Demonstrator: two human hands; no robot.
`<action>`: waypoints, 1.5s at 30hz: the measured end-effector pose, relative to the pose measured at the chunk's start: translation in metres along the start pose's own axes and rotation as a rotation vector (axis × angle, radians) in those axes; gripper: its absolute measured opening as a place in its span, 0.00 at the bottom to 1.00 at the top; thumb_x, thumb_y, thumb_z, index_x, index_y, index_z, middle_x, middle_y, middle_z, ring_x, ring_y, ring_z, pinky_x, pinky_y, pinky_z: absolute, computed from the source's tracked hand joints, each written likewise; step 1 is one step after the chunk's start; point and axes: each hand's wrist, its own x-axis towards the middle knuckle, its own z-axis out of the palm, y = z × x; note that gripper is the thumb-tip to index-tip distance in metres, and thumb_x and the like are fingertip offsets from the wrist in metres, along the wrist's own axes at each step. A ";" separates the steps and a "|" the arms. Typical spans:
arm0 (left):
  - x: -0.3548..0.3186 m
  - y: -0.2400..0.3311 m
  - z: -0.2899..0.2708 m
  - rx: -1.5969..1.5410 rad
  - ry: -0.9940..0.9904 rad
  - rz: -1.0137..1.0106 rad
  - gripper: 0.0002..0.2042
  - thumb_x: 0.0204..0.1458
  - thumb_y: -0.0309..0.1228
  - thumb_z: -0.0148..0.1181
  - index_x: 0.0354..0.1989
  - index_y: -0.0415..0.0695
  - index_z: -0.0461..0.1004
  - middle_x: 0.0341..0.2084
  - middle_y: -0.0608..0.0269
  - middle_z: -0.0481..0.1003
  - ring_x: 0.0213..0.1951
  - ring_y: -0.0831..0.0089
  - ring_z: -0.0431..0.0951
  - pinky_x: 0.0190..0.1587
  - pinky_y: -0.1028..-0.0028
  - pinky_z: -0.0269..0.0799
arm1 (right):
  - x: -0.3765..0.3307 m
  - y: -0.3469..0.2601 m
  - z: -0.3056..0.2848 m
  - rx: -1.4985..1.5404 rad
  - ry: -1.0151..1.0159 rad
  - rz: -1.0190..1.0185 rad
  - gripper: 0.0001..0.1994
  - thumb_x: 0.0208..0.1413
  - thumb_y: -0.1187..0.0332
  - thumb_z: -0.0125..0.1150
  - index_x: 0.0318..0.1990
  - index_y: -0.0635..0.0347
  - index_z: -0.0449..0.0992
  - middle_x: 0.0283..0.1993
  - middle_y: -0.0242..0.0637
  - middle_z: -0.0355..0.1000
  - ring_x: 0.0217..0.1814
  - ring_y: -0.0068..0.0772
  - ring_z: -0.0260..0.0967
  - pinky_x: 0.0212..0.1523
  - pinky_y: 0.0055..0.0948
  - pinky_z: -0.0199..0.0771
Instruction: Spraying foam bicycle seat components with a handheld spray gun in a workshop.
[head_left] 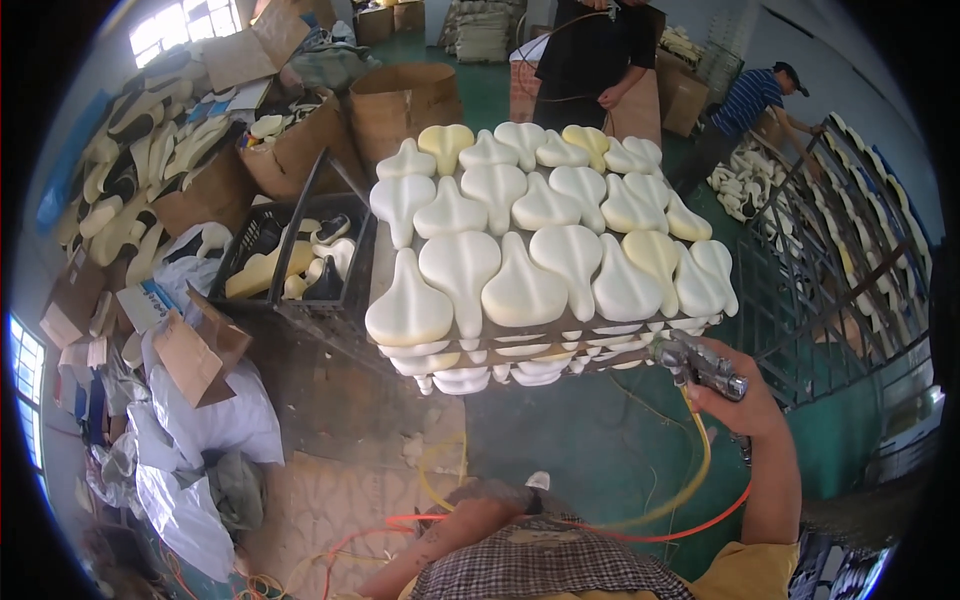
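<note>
In my right hand (735,385) is a metal spray gun (700,366), my fingers closed round its grip. It points left toward the near right corner of a stack of foam bicycle saddle pads (525,285). White and pale yellow pads lie in rows on the top board, wide and narrow ends alternating. Further layers show along the near edge. A yellow hose (703,455) hangs from the gun, and an orange hose (690,537) runs across my checked apron (540,565). My left hand (490,492) rests low before my waist; its fingers are too hidden to read.
Left of the stack, a black crate (262,250) of foam pieces sits by a metal frame. Cardboard drums (405,105) and a saddle pile (150,150) stand behind. One person (595,70) stands across the stack; another (745,105) bends at a rack (840,250) of pads.
</note>
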 end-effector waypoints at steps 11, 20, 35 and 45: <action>-0.010 -0.013 0.006 -0.013 -0.008 -0.022 0.19 0.57 0.50 0.44 0.43 0.53 0.75 0.36 0.54 0.76 0.42 0.53 0.75 0.44 0.60 0.70 | 0.037 -0.022 0.037 -0.020 -0.093 -0.087 0.25 0.49 0.77 0.59 0.57 0.65 0.65 0.33 0.31 0.71 0.28 0.17 0.65 0.30 0.20 0.69; -0.029 -0.018 0.003 -0.091 0.142 0.039 0.13 0.56 0.43 0.47 0.44 0.52 0.72 0.35 0.51 0.76 0.40 0.53 0.76 0.40 0.60 0.72 | 0.036 -0.022 0.048 -0.073 -0.210 -0.049 0.25 0.49 0.77 0.59 0.57 0.64 0.65 0.36 0.29 0.71 0.32 0.15 0.65 0.34 0.18 0.68; -0.029 -0.032 0.007 -0.080 0.061 -0.036 0.16 0.56 0.45 0.45 0.49 0.57 0.70 0.37 0.51 0.76 0.41 0.53 0.76 0.42 0.59 0.71 | 0.061 -0.037 0.063 -0.050 -0.128 -0.080 0.24 0.49 0.77 0.59 0.56 0.65 0.65 0.33 0.30 0.71 0.27 0.17 0.66 0.29 0.20 0.69; -0.032 -0.037 0.012 -0.066 0.089 -0.028 0.16 0.56 0.47 0.45 0.45 0.53 0.72 0.36 0.52 0.76 0.40 0.53 0.76 0.42 0.59 0.71 | 0.073 -0.052 0.093 0.002 -0.163 -0.093 0.26 0.49 0.75 0.60 0.58 0.64 0.63 0.35 0.29 0.71 0.30 0.16 0.66 0.33 0.20 0.70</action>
